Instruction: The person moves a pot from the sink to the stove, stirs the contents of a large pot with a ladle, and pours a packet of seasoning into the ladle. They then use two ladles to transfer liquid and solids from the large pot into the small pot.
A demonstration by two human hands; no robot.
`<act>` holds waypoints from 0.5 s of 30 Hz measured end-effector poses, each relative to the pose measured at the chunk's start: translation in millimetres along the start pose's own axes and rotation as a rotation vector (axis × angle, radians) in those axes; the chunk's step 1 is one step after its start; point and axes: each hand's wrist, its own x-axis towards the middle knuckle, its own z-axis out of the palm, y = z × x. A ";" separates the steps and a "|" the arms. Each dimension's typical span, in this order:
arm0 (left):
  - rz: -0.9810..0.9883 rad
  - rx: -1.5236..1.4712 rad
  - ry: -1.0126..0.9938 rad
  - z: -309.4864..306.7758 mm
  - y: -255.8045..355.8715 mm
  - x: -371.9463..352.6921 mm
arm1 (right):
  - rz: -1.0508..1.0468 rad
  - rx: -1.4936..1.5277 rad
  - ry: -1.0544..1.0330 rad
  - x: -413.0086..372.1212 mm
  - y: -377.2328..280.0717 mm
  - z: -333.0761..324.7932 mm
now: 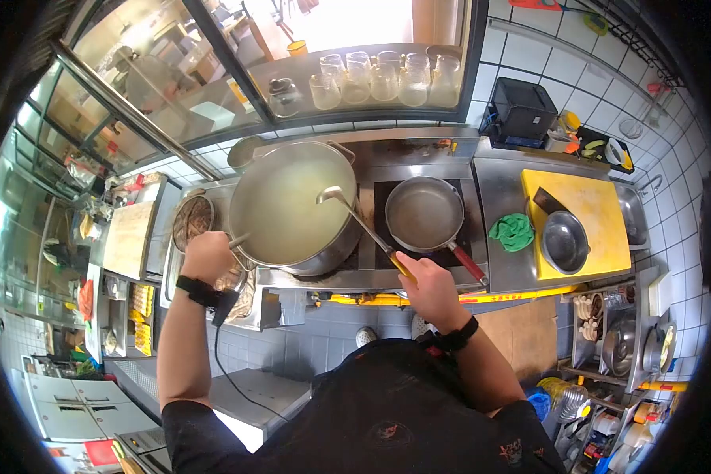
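Note:
My right hand (434,292) is closed around the yellow grip of a long metal ladle (369,231). The ladle's bowl is over the large stockpot (292,257), which holds a cloudy, pale yellow-green broth (292,201). At the pot's left side, my left hand (207,257) is wrapped round a metal handle (241,240), whose tip sticks out at the pot's rim. What this handle belongs to is hidden by the hand. Just beyond my left hand is a round vessel (193,220) with brown contents.
A frying pan (425,212) with a red handle sits on the burner right of the pot. Farther right, a yellow cutting board (588,189) carries a cleaver (548,200) and a dark metal bowl (565,243), beside a green cloth (512,232). Glass jugs (383,83) line the window ledge.

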 end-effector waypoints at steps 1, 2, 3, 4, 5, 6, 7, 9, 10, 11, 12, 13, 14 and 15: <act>-0.021 -0.039 0.015 6.6 4.2 -1.3 | -0.015 -0.002 0.004 -1.2 2.7 1.3; -0.041 -0.077 0.030 12.6 7.8 -2.6 | -0.028 -0.005 0.010 -2.4 4.0 2.0; -0.037 -0.076 0.030 18.8 10.5 -4.3 | -0.025 -0.005 0.013 -3.3 3.7 1.1; -0.039 -0.093 0.048 25.1 13.0 -6.7 | -0.026 -0.015 0.008 -3.8 2.8 -0.4; -0.043 -0.110 0.066 32.2 14.4 -9.0 | -0.027 -0.024 0.002 -4.5 2.3 -1.2; -0.045 -0.147 0.048 36.4 16.4 -11.2 | -0.027 -0.023 0.001 -5.1 2.2 -1.3; -0.047 -0.145 0.048 38.5 16.0 -15.0 | -0.016 -0.024 -0.001 -5.1 2.1 -1.1; -0.084 -0.270 -0.023 39.1 16.4 -23.5 | -0.008 -0.020 -0.003 -5.0 1.1 -0.1; -0.066 -0.271 -0.016 42.7 9.9 -27.1 | -0.010 -0.013 0.003 -5.1 1.3 -0.3; -0.066 -0.270 -0.017 42.9 7.5 -29.3 | -0.012 -0.007 0.008 -5.5 1.7 -0.8; -0.062 -0.351 -0.023 35.2 7.4 -33.9 | -0.012 -0.005 0.008 -5.4 1.8 -1.4; -0.059 -0.432 -0.030 25.9 7.5 -39.2 | -0.012 -0.002 0.009 -5.1 1.5 -2.2; -0.031 -0.442 -0.055 14.8 9.9 -42.3 | -0.014 0.000 0.009 -5.0 1.4 -2.8; -0.038 -0.443 -0.054 14.0 10.5 -43.3 | -0.019 0.002 0.005 -4.8 2.0 -3.3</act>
